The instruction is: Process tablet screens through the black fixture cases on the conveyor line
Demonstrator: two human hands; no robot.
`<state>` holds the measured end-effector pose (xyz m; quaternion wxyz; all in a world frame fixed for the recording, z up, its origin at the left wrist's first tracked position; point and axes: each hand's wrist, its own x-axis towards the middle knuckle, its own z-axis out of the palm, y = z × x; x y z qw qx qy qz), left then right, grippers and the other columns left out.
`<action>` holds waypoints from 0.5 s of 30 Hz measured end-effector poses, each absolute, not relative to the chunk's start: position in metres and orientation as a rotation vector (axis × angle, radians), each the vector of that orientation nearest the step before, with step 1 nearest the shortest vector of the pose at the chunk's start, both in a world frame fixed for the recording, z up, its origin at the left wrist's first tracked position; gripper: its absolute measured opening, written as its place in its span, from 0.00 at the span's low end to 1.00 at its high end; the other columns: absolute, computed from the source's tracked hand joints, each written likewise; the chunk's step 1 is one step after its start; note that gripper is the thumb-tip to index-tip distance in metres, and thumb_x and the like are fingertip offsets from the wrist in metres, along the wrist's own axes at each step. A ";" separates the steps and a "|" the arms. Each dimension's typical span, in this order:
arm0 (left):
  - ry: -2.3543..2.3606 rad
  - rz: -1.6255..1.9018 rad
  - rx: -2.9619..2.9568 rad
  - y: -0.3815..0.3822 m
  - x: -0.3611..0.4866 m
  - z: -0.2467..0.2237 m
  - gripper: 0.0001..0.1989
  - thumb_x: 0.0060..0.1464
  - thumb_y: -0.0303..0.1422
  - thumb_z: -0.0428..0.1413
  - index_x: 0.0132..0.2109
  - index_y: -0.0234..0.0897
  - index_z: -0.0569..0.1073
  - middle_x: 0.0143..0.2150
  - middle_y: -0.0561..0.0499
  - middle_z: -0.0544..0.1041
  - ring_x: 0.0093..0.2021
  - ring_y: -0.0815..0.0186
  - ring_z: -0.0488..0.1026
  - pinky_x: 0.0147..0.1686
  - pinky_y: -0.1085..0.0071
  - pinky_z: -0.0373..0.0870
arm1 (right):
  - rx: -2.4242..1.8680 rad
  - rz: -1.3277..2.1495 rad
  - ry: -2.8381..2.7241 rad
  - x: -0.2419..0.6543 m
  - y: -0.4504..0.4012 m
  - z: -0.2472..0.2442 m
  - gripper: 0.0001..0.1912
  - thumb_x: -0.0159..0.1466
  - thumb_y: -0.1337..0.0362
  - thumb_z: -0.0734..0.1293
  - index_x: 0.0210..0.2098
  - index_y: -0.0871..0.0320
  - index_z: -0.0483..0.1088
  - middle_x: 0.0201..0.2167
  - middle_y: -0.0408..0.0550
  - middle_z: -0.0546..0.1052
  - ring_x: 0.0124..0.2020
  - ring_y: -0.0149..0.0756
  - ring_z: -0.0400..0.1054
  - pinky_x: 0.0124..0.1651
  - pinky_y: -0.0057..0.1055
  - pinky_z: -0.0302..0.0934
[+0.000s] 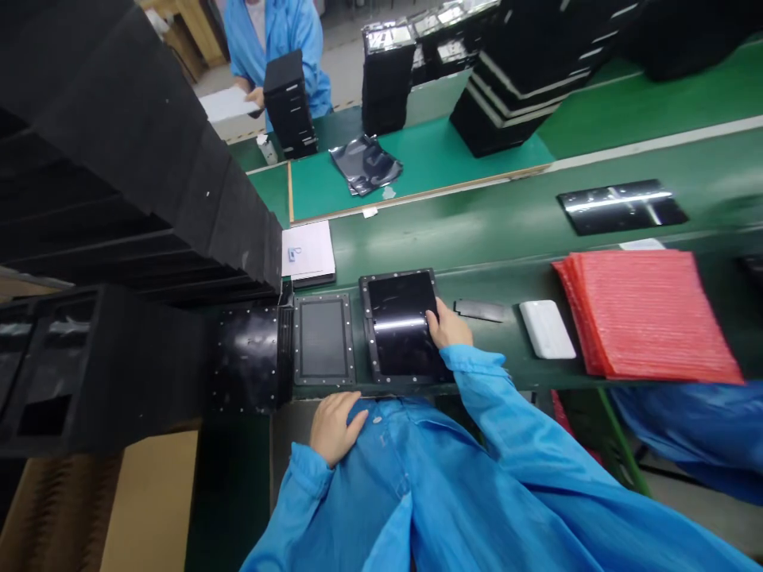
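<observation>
A glossy black panel point(402, 326) lies in a dark frame with silver dots point(372, 349) on the green bench. My right hand point(451, 325) touches the panel's right edge, its thumb and a finger curled over that edge. Near the bench's front edge, against my blue coat, my left hand point(337, 427) rests with its fingers spread, holding nothing. To the left of the panel lies a similar dark frame with a grey centre point(323, 339). A thin dark strip point(479, 310) is just right of my right hand.
A white box-shaped object point(547, 329) and a stack of red bubble bags point(656, 314) lie to the right. Tall black stacks point(131, 143) crowd the left. Behind are another black panel point(623, 207), dark bags point(366, 164) and a person in blue point(319, 56) holding white sheets.
</observation>
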<state>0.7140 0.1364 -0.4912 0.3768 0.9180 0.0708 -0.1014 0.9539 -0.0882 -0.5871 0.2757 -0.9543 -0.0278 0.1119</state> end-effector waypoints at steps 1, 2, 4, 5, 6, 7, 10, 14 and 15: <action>0.198 -0.296 2.299 0.142 0.716 -0.499 0.18 0.57 0.39 0.52 0.53 0.39 0.72 0.51 0.44 0.76 0.50 0.57 0.73 0.52 0.56 0.71 | -2.655 0.268 -0.126 0.950 -0.092 -0.586 0.25 0.60 0.56 0.61 0.55 0.60 0.68 0.45 0.63 0.73 0.46 0.58 0.67 0.49 0.54 0.61; 0.214 -0.331 2.238 0.146 0.719 -0.508 0.22 0.56 0.40 0.53 0.56 0.39 0.70 0.53 0.43 0.74 0.53 0.56 0.71 0.54 0.56 0.69 | -2.704 0.235 -0.179 0.944 -0.097 -0.586 0.25 0.60 0.56 0.62 0.54 0.59 0.69 0.47 0.63 0.72 0.47 0.58 0.66 0.50 0.54 0.60; 0.235 -0.401 2.094 0.150 0.732 -0.528 0.30 0.54 0.43 0.55 0.61 0.37 0.63 0.60 0.42 0.68 0.60 0.55 0.65 0.60 0.55 0.62 | -2.674 0.195 -0.207 0.923 -0.109 -0.588 0.24 0.60 0.55 0.62 0.53 0.58 0.70 0.52 0.61 0.70 0.52 0.56 0.64 0.54 0.52 0.59; 0.245 -0.435 2.021 0.148 0.742 -0.540 0.34 0.52 0.43 0.56 0.64 0.35 0.59 0.63 0.41 0.64 0.64 0.55 0.60 0.63 0.55 0.58 | -2.613 0.196 -0.145 0.908 -0.115 -0.591 0.25 0.60 0.53 0.62 0.53 0.58 0.69 0.53 0.60 0.70 0.53 0.54 0.64 0.56 0.51 0.59; 0.257 -0.467 1.953 0.144 0.753 -0.551 0.38 0.51 0.43 0.57 0.65 0.34 0.56 0.66 0.39 0.59 0.66 0.54 0.55 0.65 0.55 0.53 | -2.534 0.210 -0.036 0.892 -0.121 -0.594 0.27 0.60 0.51 0.61 0.54 0.59 0.68 0.53 0.59 0.70 0.54 0.53 0.64 0.57 0.50 0.58; 0.273 -0.497 1.891 0.138 0.764 -0.562 0.41 0.50 0.43 0.57 0.66 0.31 0.53 0.68 0.38 0.55 0.68 0.54 0.50 0.66 0.56 0.49 | -2.443 0.231 0.099 0.876 -0.125 -0.598 0.30 0.60 0.48 0.61 0.55 0.60 0.68 0.52 0.59 0.71 0.54 0.52 0.64 0.58 0.49 0.58; 0.356 -0.531 1.748 0.115 0.790 -0.587 0.48 0.48 0.41 0.58 0.67 0.24 0.43 0.70 0.32 0.43 0.70 0.54 0.39 0.68 0.59 0.41 | -2.156 0.277 0.445 0.840 -0.129 -0.607 0.37 0.55 0.40 0.62 0.54 0.59 0.69 0.52 0.56 0.72 0.56 0.53 0.64 0.60 0.49 0.56; 0.434 -0.525 1.638 0.096 0.790 -0.605 0.47 0.52 0.43 0.54 0.68 0.26 0.37 0.71 0.35 0.39 0.70 0.58 0.37 0.68 0.62 0.38 | -1.835 0.365 0.517 0.833 -0.132 -0.611 0.40 0.48 0.37 0.68 0.54 0.54 0.70 0.55 0.50 0.71 0.59 0.51 0.60 0.63 0.46 0.53; 0.449 -0.517 1.629 0.094 0.786 -0.606 0.45 0.54 0.43 0.52 0.68 0.28 0.37 0.71 0.37 0.40 0.70 0.60 0.37 0.68 0.62 0.38 | -1.788 0.395 0.495 0.834 -0.135 -0.610 0.40 0.48 0.38 0.69 0.54 0.53 0.69 0.56 0.50 0.70 0.60 0.51 0.59 0.64 0.46 0.52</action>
